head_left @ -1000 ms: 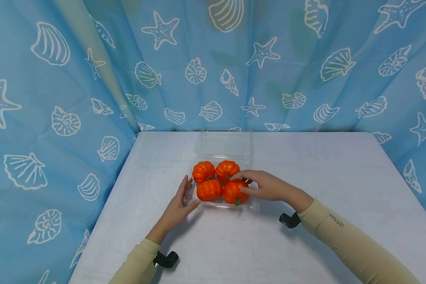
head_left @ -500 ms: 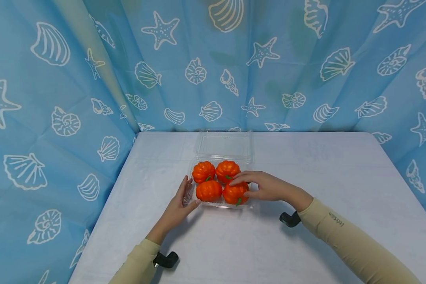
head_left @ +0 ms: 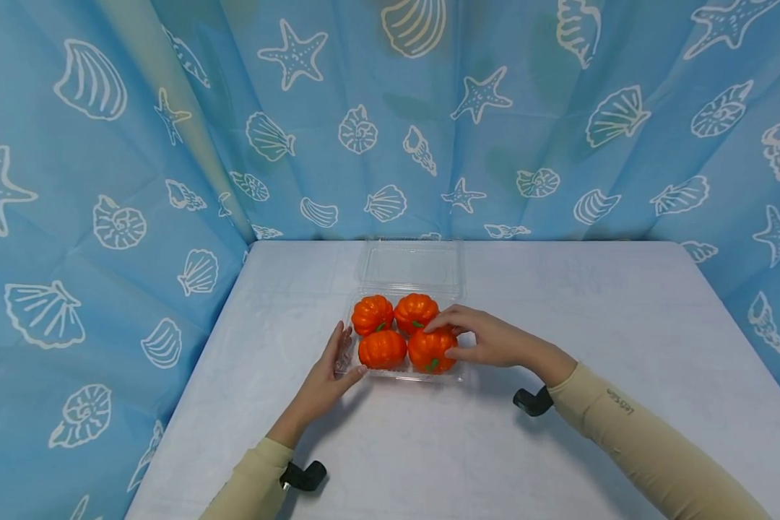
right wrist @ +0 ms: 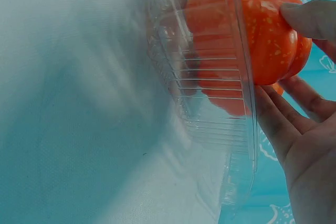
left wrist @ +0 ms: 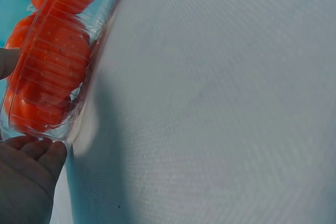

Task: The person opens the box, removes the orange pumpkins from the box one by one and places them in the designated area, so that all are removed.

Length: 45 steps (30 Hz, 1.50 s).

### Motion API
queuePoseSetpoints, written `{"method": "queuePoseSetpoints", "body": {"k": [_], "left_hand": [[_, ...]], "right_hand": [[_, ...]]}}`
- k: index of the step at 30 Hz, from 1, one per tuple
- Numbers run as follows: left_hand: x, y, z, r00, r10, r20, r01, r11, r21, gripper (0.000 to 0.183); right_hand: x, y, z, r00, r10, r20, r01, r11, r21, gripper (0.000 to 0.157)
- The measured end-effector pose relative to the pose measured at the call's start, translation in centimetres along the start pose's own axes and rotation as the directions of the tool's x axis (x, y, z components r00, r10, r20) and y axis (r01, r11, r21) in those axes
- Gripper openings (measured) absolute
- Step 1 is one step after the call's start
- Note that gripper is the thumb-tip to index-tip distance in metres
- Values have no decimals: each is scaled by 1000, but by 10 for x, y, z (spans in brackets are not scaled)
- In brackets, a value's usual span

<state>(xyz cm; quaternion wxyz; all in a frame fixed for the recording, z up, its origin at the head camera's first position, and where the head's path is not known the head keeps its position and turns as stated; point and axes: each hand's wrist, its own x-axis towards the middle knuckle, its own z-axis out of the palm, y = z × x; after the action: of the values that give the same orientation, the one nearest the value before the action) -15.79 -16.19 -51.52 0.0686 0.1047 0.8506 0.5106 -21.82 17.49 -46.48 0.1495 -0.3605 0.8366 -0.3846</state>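
Observation:
A clear plastic clamshell container lies with its lid folded back, holding several orange toy pumpkins. My left hand spans its front-left corner, thumb on the front rim and fingers along the left side wall. At the front right, my right hand grips a pumpkin with a green stem, thumb on its near side and fingers behind. Beside it sits the front-left pumpkin. The two back pumpkins are at left and right. In the right wrist view, the gripped pumpkin rises above the rim.
The container stands near the back middle of a white-covered table. A blue curtain with shell prints hangs behind and at the left. Black mounts project from both wrists over the cloth.
The front-right pumpkin has turned slightly, its stem shifting up and a little left. My right fingers have shifted on it, and the front-left pumpkin has slid slightly left. The left hand stays put.

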Motion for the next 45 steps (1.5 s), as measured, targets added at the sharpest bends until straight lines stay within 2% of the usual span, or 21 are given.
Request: {"method": "queuePoseSetpoints", "body": {"k": [8, 14, 22, 35, 45], "left_hand": [[0, -2, 0, 1000, 5, 0, -5, 1000, -19, 96], [1, -3, 0, 1000, 11, -1, -11, 1000, -27, 94], [1, -3, 1, 1000, 5, -7, -5, 1000, -14, 95], [2, -3, 2, 999, -27, -19, 28, 999, 28, 98], [2, -4, 2, 1000, -23, -18, 23, 999, 34, 98]], "right_hand": [[-2, 3, -2, 1000, -9, -12, 9, 999, 52, 41], [-4, 5, -4, 998, -19, -61, 24, 997, 78, 39], [-7, 6, -8, 989, 85, -123, -64, 984, 169, 43], [-16, 11, -12, 971, 151, -184, -106, 966, 234, 42], [-23, 17, -20, 957, 186, -220, -122, 954, 275, 43]]}}
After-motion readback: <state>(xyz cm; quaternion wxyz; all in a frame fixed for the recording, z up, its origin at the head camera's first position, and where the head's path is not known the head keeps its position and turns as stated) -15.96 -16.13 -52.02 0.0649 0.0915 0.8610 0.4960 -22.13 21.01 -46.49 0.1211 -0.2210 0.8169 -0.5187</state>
